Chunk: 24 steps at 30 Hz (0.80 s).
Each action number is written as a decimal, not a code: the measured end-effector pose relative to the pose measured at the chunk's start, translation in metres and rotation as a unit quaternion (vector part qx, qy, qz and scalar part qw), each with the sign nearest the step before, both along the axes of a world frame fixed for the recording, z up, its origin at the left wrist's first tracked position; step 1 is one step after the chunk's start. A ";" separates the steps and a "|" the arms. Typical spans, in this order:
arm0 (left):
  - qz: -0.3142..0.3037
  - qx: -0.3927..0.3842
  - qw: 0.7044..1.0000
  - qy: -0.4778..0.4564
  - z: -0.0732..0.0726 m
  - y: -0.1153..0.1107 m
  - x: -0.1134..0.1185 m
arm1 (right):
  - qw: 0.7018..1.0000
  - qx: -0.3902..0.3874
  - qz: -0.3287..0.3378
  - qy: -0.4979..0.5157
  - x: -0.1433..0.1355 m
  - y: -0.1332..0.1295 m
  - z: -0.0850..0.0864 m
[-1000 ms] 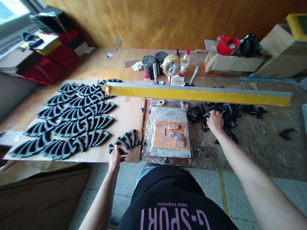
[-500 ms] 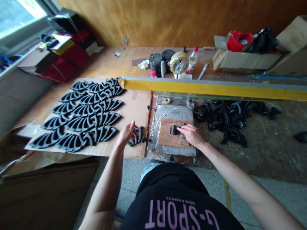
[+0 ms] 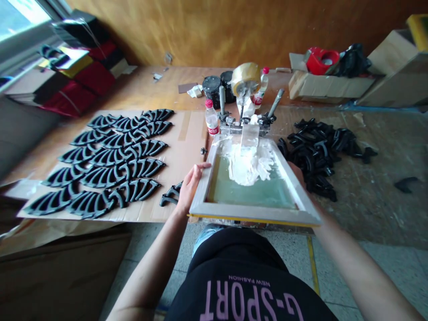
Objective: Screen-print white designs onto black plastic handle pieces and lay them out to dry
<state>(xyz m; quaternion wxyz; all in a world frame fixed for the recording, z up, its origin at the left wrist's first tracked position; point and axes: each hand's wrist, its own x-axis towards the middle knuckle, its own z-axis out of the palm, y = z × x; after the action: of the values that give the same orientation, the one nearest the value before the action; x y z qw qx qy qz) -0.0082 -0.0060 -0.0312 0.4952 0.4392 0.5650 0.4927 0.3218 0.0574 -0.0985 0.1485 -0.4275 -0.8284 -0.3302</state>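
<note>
A screen printing frame (image 3: 254,210) lies low over the work spot in front of me, its near edge toward my body. White ink (image 3: 246,171) is smeared across the far part of its green mesh, below a clear squeegee blade (image 3: 250,137). My left hand (image 3: 191,183) is closed on the frame's left side, fingertips at the rim. At the opposite side, my right hand (image 3: 297,174) grips the frame, its fingers largely hidden by it. The wooden jig and the small black part are covered by the frame.
Black curved handles (image 3: 107,165) lie in rows on a cardboard sheet (image 3: 187,151) at left. More black handles (image 3: 321,151) are heaped at right. Behind the frame stand a clamp mount (image 3: 245,120), bottles (image 3: 211,117), black tins (image 3: 211,87) and a cardboard box (image 3: 329,84).
The frame, raised before with its yellow edge toward me, has swung down over the jig. Both hands have moved from the handles and jig to the frame's sides.
</note>
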 end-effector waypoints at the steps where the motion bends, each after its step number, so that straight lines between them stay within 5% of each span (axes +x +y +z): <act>1: -0.010 -0.040 0.999 0.018 -0.015 -0.008 -0.003 | 0.999 -0.011 -0.024 0.038 0.004 0.007 0.006; 6: -0.030 -0.122 0.990 0.063 -0.092 -0.019 -0.006 | 0.949 -0.193 -0.046 0.247 -0.046 0.038 0.031; 9: -0.033 -0.125 0.986 0.107 -0.115 -0.013 -0.008 | 0.920 -0.316 -0.037 0.230 -0.086 0.038 0.030; 13: -0.049 -0.120 0.984 0.125 -0.120 -0.012 -0.012 | 0.917 -0.371 0.002 0.147 -0.095 0.005 0.017; 19: -0.037 -0.119 0.983 0.137 -0.118 -0.014 -0.011 | 0.882 -0.408 0.226 0.069 -0.069 -0.029 0.023; 24: -0.035 -0.115 0.985 0.127 -0.117 -0.013 -0.010 | 0.921 -0.346 0.137 0.118 -0.076 -0.029 0.017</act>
<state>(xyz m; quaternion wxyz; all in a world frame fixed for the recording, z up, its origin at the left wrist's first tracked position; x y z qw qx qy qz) -0.0180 -0.0194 -0.1482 0.4837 0.4578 0.6603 0.3471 0.2455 0.0286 -0.0813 0.1315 -0.3702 -0.9180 0.0535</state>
